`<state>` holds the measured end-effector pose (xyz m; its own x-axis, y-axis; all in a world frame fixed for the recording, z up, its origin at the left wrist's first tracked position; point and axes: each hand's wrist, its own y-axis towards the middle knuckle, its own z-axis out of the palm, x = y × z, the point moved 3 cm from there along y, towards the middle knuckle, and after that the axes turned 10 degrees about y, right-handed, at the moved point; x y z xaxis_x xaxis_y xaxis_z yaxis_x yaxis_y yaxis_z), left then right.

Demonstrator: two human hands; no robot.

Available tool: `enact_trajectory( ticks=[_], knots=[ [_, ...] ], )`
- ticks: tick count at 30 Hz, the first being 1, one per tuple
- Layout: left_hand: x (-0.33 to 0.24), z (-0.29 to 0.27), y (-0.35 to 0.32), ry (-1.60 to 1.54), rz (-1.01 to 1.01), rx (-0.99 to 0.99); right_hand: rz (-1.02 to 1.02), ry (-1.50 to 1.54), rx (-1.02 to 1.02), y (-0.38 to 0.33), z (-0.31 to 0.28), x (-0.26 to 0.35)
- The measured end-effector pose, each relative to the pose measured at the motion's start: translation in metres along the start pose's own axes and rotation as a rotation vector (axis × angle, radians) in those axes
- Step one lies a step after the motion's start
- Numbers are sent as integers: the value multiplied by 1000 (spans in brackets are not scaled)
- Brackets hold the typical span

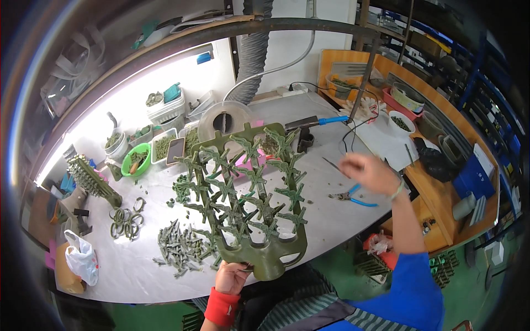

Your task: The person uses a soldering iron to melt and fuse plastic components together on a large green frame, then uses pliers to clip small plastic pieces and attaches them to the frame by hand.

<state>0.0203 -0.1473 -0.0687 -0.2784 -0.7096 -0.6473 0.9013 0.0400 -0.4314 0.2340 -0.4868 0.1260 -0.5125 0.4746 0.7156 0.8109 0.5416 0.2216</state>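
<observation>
A large dark-green moulded frame [265, 266], like a wax casting tree, stands tilted over the table. Rows of small branching green parts [265, 212] cover its bars. My left hand [231, 278], with a red wristband, is closed on its lower edge. My right hand [369, 173] is raised to the right of the frame, fingers closed around a thin dark pointed tool [331, 164] whose tip points left. Just below that hand lie blue-handled pliers [353, 197]. A heap of small grey-green pieces [179, 248] sits left of the frame, with several green rings [127, 222] beyond it.
At the left stands a knobbly green column [91, 179] beside a white plastic bag [81, 258]. A lime-green bowl [136, 160], a phone [175, 150] and tubs of green pieces line the back. A blue-handled tool [326, 120] lies behind the frame; a white bowl [401, 122] is at right.
</observation>
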Motion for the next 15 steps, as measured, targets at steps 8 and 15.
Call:
enact_trajectory(
  ticks=[8,15],
  knots=[
    [-1,-3,-1,39,-18,91,-329,-15,201,125,-35,124],
    [3,-4,-1,45,-39,118,-21,-122,574,159,-3,133]
  ],
)
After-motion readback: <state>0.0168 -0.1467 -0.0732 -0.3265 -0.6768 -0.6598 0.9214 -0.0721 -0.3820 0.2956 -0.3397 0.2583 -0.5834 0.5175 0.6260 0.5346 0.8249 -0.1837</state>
